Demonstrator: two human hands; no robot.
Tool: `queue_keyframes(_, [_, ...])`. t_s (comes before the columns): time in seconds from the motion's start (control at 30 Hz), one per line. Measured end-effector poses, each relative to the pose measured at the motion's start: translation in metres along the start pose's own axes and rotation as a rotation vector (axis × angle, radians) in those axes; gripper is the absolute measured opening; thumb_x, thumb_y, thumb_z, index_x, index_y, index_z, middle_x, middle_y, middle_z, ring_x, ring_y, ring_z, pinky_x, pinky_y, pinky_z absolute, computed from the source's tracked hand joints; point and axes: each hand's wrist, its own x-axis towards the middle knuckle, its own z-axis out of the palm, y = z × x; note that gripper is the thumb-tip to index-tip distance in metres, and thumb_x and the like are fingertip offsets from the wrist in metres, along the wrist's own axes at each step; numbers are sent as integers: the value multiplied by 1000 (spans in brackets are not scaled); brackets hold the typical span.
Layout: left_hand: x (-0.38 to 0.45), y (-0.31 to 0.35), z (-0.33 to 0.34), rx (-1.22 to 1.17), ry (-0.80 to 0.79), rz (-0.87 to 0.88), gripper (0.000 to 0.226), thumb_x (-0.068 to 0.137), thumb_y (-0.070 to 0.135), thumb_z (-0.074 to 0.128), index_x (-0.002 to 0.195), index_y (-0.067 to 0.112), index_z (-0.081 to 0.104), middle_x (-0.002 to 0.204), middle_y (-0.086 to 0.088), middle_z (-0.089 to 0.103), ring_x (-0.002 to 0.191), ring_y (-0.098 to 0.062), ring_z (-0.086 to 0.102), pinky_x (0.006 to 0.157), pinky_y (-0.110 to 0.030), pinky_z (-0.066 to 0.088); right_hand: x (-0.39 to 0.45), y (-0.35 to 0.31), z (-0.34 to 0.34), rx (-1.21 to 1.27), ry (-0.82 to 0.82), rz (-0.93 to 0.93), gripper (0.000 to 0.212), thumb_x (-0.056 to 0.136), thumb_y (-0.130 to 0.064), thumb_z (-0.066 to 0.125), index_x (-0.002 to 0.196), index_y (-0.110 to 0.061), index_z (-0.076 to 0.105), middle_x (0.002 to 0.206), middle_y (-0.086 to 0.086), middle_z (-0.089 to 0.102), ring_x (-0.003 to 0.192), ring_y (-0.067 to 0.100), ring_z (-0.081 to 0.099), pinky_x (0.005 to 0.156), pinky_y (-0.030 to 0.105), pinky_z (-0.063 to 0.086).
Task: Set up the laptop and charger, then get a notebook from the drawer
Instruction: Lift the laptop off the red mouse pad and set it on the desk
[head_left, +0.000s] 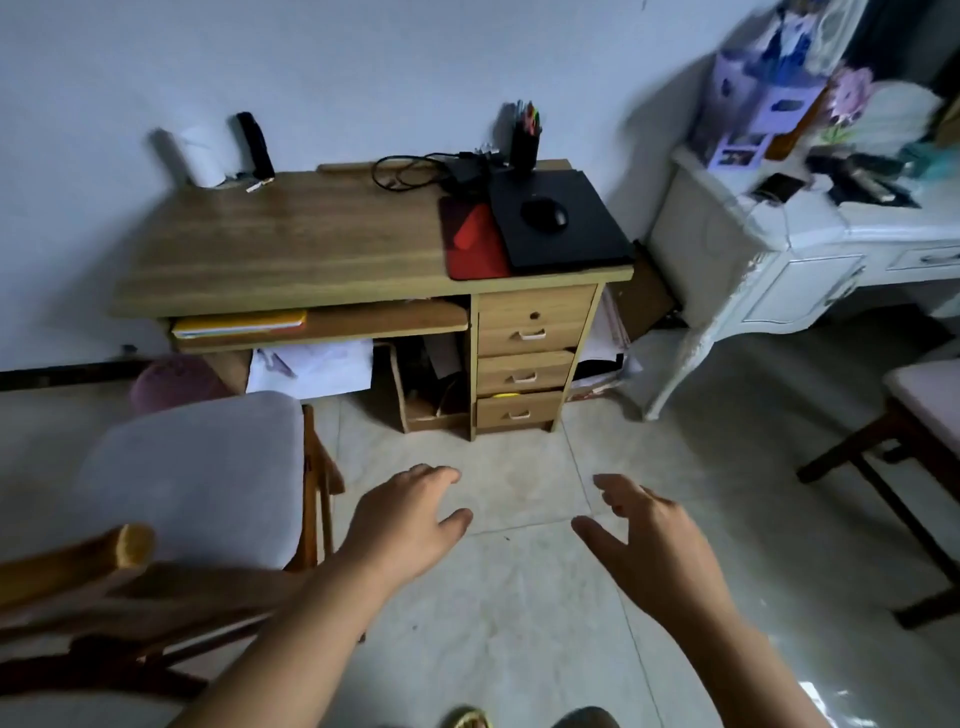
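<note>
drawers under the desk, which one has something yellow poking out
The bottom drawer of the three. A yellow strip shows along its top edge, so it sits slightly open, while the top drawer and middle drawer show none.

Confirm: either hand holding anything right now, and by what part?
Nothing is held. The left hand and right hand are both open and empty above the floor, short of the desk.

Black laptop (561, 218) closed, flat on desk's right end; charger (465, 174) behind; 3 drawers (524, 374) shut
</note>
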Motion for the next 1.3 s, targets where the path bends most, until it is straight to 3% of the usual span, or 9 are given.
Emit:
queue_keyframes(0.23, [154,35,-10,50,-12,94,47,85,46,52,128,29,45,134,7,51,118,-16,50,88,-29,43,140,18,-27,10,32,16,50,81,-47,59,126,-26,47,123,-2,62,108,19,59,83,36,52])
queue_keyframes(0.47, [276,30,-45,33,30,6,44,84,47,54,124,29,49,126,10,56,111,-13,54,87,-29,47,299,5,-48,41,-16,-57,48,82,-46,58,124,-26,47,116,1,65,102,21,62,81,37,53])
queue_keyframes(0.63, [334,-4,-82,2,123,-91,44,84,45,55,125,32,49,127,9,56,114,-12,52,85,-25,42,393,-36,-48,55,-54,-133,50,83,-43,58,127,-24,45,121,2,63,100,22,62,81,38,52])
queue_keyframes(0.83, [412,-69,-110,-29,83,-146,49,86,45,53,131,28,43,129,5,57,109,-14,57,86,-27,47,480,-84,-19,77,-51,-156,52,81,-42,61,128,-24,47,120,-4,62,107,14,58,84,31,50])
queue_keyframes(1.13, [559,-157,-155,36,-200,-16,49,86,46,54,131,30,43,138,5,49,117,-14,52,95,-30,45,559,-118,7,92,-56,159,48,80,-52,56,123,-36,45,114,-15,59,100,5,58,82,28,48])
queue_keyframes(1.2, [594,-157,-165,49,-208,32,49,87,44,54,132,29,43,137,6,49,114,-13,54,90,-28,46,565,-113,6,97,-38,243,48,80,-52,55,124,-35,45,119,-14,58,105,6,57,84,28,48])
queue_keyframes(1.3, [640,-133,-161,22,-217,157,48,87,41,54,131,26,44,135,5,51,119,-13,50,94,-28,44,569,-98,4,96,31,358,47,80,-50,57,123,-31,48,120,-13,60,107,7,57,83,25,48])
